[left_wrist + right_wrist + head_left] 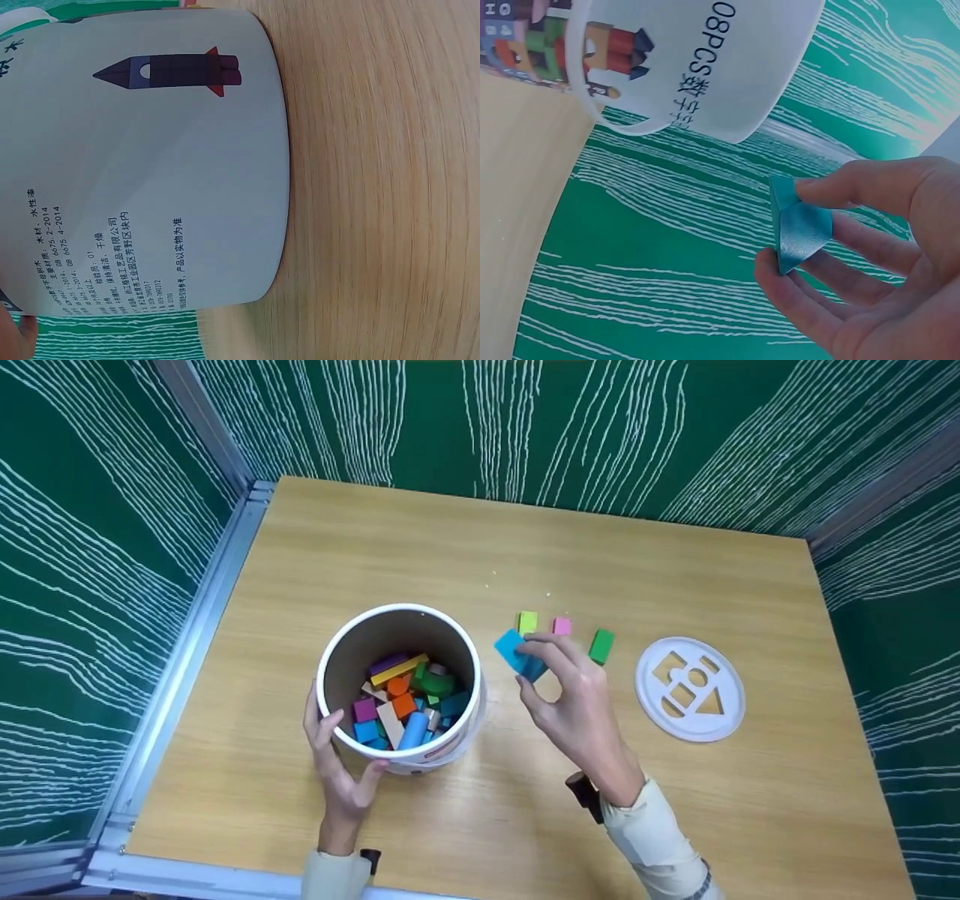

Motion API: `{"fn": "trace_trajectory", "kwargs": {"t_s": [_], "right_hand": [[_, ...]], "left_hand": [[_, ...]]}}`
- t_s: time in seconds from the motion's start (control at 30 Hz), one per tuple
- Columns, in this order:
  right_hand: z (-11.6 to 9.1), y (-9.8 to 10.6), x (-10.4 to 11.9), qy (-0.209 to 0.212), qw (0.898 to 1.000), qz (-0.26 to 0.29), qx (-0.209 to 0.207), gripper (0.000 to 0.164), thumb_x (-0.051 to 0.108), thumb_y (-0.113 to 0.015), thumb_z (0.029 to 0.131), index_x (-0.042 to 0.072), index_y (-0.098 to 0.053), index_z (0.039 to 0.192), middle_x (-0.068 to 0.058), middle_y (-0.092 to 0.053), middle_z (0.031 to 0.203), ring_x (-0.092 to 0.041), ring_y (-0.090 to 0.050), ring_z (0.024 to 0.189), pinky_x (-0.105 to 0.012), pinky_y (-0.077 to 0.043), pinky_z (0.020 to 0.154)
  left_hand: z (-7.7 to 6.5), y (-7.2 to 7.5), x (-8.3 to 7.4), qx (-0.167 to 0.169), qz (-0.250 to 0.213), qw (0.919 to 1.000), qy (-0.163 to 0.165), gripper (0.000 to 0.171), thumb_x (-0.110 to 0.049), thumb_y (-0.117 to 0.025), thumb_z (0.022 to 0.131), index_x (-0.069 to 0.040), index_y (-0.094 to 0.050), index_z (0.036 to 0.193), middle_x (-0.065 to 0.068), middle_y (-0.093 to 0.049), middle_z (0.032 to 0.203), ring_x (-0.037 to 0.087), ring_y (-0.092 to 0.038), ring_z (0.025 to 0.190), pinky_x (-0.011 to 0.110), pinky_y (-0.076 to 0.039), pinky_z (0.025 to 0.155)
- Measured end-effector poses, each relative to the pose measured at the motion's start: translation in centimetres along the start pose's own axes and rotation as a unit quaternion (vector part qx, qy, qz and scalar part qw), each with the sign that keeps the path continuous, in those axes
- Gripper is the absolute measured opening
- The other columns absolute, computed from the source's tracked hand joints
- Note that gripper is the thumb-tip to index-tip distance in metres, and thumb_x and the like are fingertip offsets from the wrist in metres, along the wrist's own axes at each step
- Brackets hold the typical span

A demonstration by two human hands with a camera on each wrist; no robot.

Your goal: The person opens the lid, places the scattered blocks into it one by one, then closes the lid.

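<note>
My left hand (345,780) holds the near left side of a white round bucket (480,712), thumb and fingers spread around its wall by the rim. Wooden blocks (405,705) of many colours lie inside it. In the left wrist view the bucket's printed wall (150,165) fills much of the picture. To the right of the bucket, my right hand (574,697) pinches a blue triangular block (802,225) between thumb and fingertips, raised above the table. Beyond this hand lie a lime block (528,622), a pink block (562,626) and a green block (601,646).
A white round lid (697,727) with shaped cut-outs lies on the wooden table (787,675) at the right. Small pale crumbs are scattered behind the blocks. Green walls (435,427) with white lines and metal rails (187,652) border the table.
</note>
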State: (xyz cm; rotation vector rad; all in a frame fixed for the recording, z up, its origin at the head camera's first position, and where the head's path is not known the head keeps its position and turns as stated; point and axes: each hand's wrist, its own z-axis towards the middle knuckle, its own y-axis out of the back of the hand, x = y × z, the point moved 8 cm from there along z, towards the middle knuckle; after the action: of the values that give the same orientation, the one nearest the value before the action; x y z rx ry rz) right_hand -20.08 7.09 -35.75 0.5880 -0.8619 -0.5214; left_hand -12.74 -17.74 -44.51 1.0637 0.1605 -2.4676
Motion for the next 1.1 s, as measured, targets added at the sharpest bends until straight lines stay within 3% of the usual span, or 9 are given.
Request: {"fn": "trace_trajectory", "kwargs": {"t_s": [0.43,0.53,0.73,0.93,1.1], "right_hand": [[1.0,-1.6,3.0,0.058,0.997,0.026,0.051,0.031,0.009,-0.069,0.073,0.011,-0.061,0.104,-0.002,-0.055,0.109,-0.009,-0.051,0.098,-0.020,-0.046,0.081],[1.2,-2.3,3.7,0.070,0.994,0.030,0.073,0.033,0.009,-0.069,0.074,0.011,-0.060,0.105,-0.003,-0.054,0.111,-0.010,-0.050,0.101,-0.021,-0.046,0.081],[1.4,-3.6,4.8,0.085,0.990,0.028,0.108,0.033,0.007,-0.068,0.074,0.010,-0.059,0.106,-0.006,-0.052,0.114,-0.015,-0.048,0.105,-0.025,-0.047,0.081],[1.5,-5.1,5.0,0.082,0.987,0.019,0.135,0.036,0.009,-0.068,0.074,0.011,-0.058,0.109,-0.008,-0.050,0.116,-0.019,-0.048,0.105,-0.028,-0.048,0.080],[1.6,-6.1,5.2,0.086,0.984,0.025,0.152,0.034,0.011,-0.066,0.076,0.011,-0.058,0.109,-0.009,-0.050,0.117,-0.020,-0.049,0.104,-0.030,-0.048,0.080]], "left_hand": [[-0.2,0.2,0.3,-0.007,0.003,0.9998,-0.018,0.065,-0.047,-0.059,0.073,0.000,-0.036,0.111,0.032,-0.020,0.132,0.044,-0.021,0.121,0.052,-0.026,0.098],[-0.3,0.2,0.5,-0.007,0.005,0.9998,-0.016,0.065,-0.048,-0.059,0.073,-0.001,-0.036,0.112,0.032,-0.020,0.133,0.042,-0.021,0.121,0.051,-0.027,0.099],[-0.3,0.1,0.5,0.002,0.012,0.9999,-0.002,0.065,-0.047,-0.059,0.074,-0.001,-0.035,0.113,0.031,-0.018,0.134,0.042,-0.020,0.122,0.061,-0.027,0.093],[-0.3,0.0,0.3,0.010,0.020,0.9997,0.010,0.064,-0.047,-0.059,0.074,-0.002,-0.035,0.114,0.032,-0.018,0.134,0.041,-0.020,0.123,0.052,-0.029,0.097],[-0.3,-0.1,0.2,0.012,0.024,0.9996,0.011,0.065,-0.047,-0.058,0.075,-0.001,-0.035,0.114,0.032,-0.017,0.134,0.040,-0.020,0.123,0.057,-0.028,0.094]]}}
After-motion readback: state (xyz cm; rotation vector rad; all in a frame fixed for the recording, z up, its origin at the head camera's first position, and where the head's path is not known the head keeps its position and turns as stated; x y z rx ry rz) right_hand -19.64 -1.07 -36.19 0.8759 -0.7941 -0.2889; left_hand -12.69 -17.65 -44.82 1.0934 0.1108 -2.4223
